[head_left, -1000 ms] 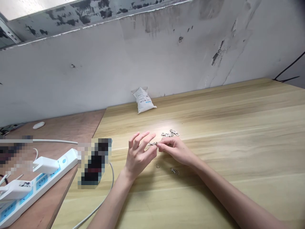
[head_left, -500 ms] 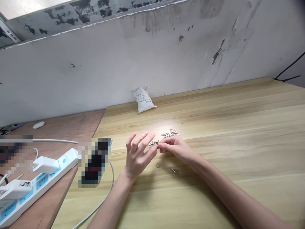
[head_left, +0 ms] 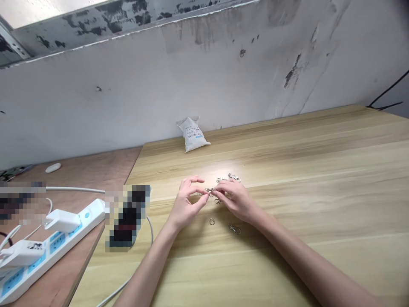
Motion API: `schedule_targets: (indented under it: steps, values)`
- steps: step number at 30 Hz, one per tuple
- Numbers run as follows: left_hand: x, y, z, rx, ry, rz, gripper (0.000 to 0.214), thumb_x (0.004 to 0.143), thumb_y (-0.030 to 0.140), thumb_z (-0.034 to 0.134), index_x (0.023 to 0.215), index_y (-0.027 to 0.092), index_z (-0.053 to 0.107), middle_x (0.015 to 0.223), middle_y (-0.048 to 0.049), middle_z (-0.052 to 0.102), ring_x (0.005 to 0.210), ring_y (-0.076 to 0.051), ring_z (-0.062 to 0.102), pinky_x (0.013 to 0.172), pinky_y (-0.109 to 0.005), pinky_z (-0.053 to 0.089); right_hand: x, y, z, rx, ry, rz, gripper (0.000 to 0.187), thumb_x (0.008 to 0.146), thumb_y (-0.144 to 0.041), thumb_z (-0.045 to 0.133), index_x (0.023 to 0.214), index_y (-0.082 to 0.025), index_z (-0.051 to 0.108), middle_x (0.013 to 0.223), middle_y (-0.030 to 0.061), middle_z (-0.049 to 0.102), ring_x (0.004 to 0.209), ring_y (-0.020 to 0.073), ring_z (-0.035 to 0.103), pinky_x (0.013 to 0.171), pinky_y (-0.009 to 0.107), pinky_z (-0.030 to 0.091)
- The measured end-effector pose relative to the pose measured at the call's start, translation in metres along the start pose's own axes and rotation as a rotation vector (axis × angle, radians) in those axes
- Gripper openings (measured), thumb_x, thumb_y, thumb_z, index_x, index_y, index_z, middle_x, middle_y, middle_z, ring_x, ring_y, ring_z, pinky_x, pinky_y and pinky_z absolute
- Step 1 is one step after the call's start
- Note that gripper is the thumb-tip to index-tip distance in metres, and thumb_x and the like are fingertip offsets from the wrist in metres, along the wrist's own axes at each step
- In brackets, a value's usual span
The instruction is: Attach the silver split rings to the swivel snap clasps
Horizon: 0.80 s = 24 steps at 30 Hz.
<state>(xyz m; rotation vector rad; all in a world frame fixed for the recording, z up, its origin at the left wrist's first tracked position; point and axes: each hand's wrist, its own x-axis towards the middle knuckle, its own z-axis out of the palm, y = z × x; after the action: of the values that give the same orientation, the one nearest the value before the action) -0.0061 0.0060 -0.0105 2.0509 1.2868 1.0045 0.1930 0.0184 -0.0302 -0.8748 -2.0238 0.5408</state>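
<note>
A small silver snap hook (head_left: 209,189) is held above the table, between the fingertips of both hands. My right hand (head_left: 234,198) pinches its right end with thumb and forefinger. At the other end, the thumb and forefinger of my left hand (head_left: 188,204) close in on it, while the other fingers curve away. A small metal ring (head_left: 212,221) lies on the table below the hands, with another snap hook (head_left: 234,229) to its right. Behind my right hand is a small heap of metal hooks and rings (head_left: 234,177), partly hidden by the fingers.
A white plastic packet (head_left: 193,134) leans near the wall at the back of the wooden table (head_left: 303,170). To the left are a power strip (head_left: 57,243) with plugs, a blurred-out dark object (head_left: 128,217) and a white cable (head_left: 121,290).
My left hand has turned and drawn its spread fingers inward, bringing thumb and forefinger together at the hook. My right hand has shifted slightly, uncovering a metal piece below its fingers.
</note>
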Motion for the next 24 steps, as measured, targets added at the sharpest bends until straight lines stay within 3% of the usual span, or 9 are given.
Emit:
schedule_targets:
  steps: [16,24]
  values:
    - [0.001,0.001,0.004,-0.104,-0.022,-0.086,0.009,0.080,0.026,0.067,0.072,0.022,0.070,0.119,-0.0084,0.063,0.130,-0.029,0.047,0.111,-0.055,0.035,-0.001,-0.004,0.001,-0.049,-0.036,-0.022,0.025,0.099,-0.025,0.047,0.080,-0.018,0.062,0.070,-0.0001,0.061,0.061,0.0118,0.048,0.069,0.029,0.031]
    - [0.000,0.000,0.002,-0.103,-0.041,-0.087,0.009,0.082,0.025,0.067,0.073,0.023,0.068,0.121,-0.0059,0.062,0.127,-0.027,0.050,0.108,-0.051,0.040,-0.001,-0.012,-0.001,0.059,-0.042,0.141,0.029,0.096,-0.028,0.049,0.069,-0.018,0.054,0.064,-0.0020,0.054,0.060,0.0118,0.044,0.068,0.028,0.033]
